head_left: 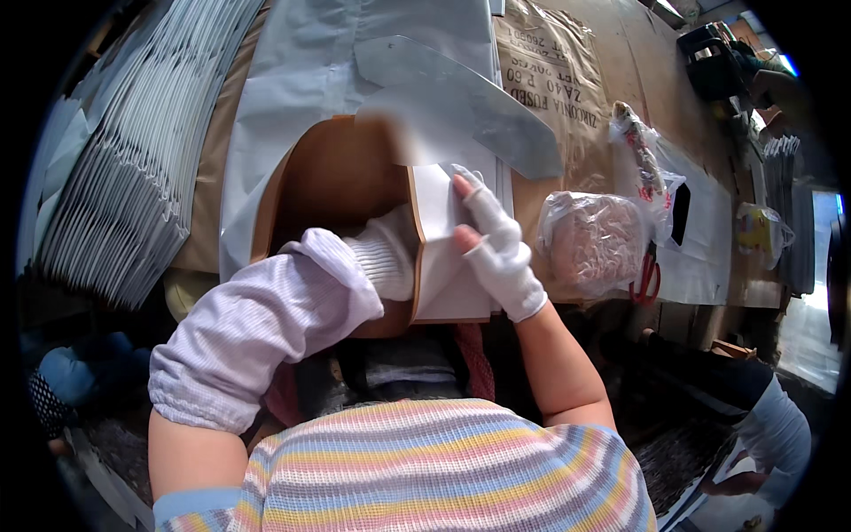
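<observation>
Step in hand, as judged: working inside the open, brown-lined paper bag with a white outer face [450, 275] while its right wall is steadied. The left hand [388, 259], in a white knit-cuffed glove, enters the bag; its fingers are hidden — grip state cannot be determined. The right hand [498, 244], in a white fingerless glove, appears to rest on the bag's white side, fingers extended and apart, pinching nothing. The bag surrounds the left wrist at the near edge of the brown-covered tabletop [645, 58] — the next move calls for steady right-side support.
</observation>
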`<state>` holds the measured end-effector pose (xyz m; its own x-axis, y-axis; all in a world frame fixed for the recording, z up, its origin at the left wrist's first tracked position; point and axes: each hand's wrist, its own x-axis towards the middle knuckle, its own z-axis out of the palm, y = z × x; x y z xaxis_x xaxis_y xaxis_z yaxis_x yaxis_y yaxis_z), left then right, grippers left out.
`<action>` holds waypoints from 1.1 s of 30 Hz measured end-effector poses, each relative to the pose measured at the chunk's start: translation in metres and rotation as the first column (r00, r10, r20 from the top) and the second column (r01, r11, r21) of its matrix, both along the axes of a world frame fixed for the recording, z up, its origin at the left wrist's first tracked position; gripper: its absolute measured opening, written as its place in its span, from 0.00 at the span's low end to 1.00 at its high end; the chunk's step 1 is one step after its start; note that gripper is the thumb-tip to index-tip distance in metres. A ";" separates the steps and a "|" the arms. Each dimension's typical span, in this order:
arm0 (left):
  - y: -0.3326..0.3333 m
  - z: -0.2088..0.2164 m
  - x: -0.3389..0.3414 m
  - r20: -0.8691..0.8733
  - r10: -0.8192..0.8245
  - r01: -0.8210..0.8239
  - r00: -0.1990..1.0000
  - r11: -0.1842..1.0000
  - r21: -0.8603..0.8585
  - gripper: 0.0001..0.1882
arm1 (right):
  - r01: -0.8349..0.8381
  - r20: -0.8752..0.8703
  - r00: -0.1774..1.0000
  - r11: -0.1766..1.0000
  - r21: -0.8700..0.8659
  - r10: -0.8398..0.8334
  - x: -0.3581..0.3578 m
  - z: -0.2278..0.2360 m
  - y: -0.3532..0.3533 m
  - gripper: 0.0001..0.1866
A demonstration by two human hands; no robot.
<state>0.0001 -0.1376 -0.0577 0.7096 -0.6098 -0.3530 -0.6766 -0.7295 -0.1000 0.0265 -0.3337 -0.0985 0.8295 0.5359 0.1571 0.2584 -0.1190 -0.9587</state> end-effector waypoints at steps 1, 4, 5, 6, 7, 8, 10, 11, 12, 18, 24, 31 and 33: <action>0.000 0.008 0.000 -0.090 0.041 -0.033 0.995 0.995 0.089 0.27 | 0.034 0.243 0.970 0.982 -0.183 0.012 0.000 0.003 0.005 0.39; 0.012 0.035 0.002 -0.252 0.155 -0.065 0.955 0.942 0.330 0.28 | 0.165 0.520 0.849 0.890 -0.425 0.091 -0.002 0.003 0.018 0.41; 0.016 0.042 0.007 -0.260 0.180 -0.073 0.949 0.925 0.373 0.29 | 0.197 0.539 0.836 0.863 -0.466 0.100 -0.005 0.004 0.020 0.41; 0.019 0.070 0.009 -0.184 0.161 -0.065 0.970 0.895 0.442 0.31 | 0.228 0.560 0.821 0.835 -0.500 0.111 -0.007 0.005 0.022 0.40; 0.030 0.051 0.009 -0.056 0.234 -0.200 0.971 0.915 0.350 0.32 | 0.248 0.560 0.819 0.807 -0.536 0.121 -0.008 0.006 0.023 0.39; 0.046 0.034 0.012 0.070 0.324 -0.331 0.944 0.912 0.244 0.34 | 0.255 0.564 0.816 0.795 -0.550 0.127 -0.010 0.008 0.026 0.39; 0.049 0.032 0.029 0.087 0.487 -0.490 0.869 0.825 0.283 0.34 | 0.279 0.563 0.816 0.761 -0.585 0.134 -0.011 0.009 0.029 0.38; 0.054 0.027 0.031 0.109 0.513 -0.524 0.852 0.836 0.163 0.33 | 0.287 0.570 0.807 0.741 -0.607 0.155 -0.011 0.010 0.031 0.37; 0.058 0.015 0.033 0.129 0.502 -0.516 0.855 0.848 0.125 0.33 | 0.291 0.573 0.803 0.732 -0.616 0.163 -0.011 0.010 0.032 0.37; 0.051 -0.005 0.038 0.147 0.614 -0.618 0.775 0.786 -0.024 0.34 | 0.349 0.603 0.781 0.686 -0.638 0.163 -0.011 0.007 0.045 0.35; 0.081 0.127 -0.014 -0.507 0.363 -0.556 0.782 0.774 -0.304 0.36 | 0.271 0.557 0.800 0.693 -0.668 0.224 -0.029 0.010 0.019 0.40; 0.199 0.026 -0.097 -0.690 0.408 -0.604 0.598 -0.338 -0.722 0.45 | 0.216 0.628 0.735 0.790 -0.573 0.255 0.013 0.007 0.093 0.45; 0.200 0.030 -0.100 -0.777 0.357 -0.716 0.519 -0.315 -0.623 0.48 | 0.184 0.637 0.710 0.793 -0.580 0.301 0.021 0.003 0.095 0.48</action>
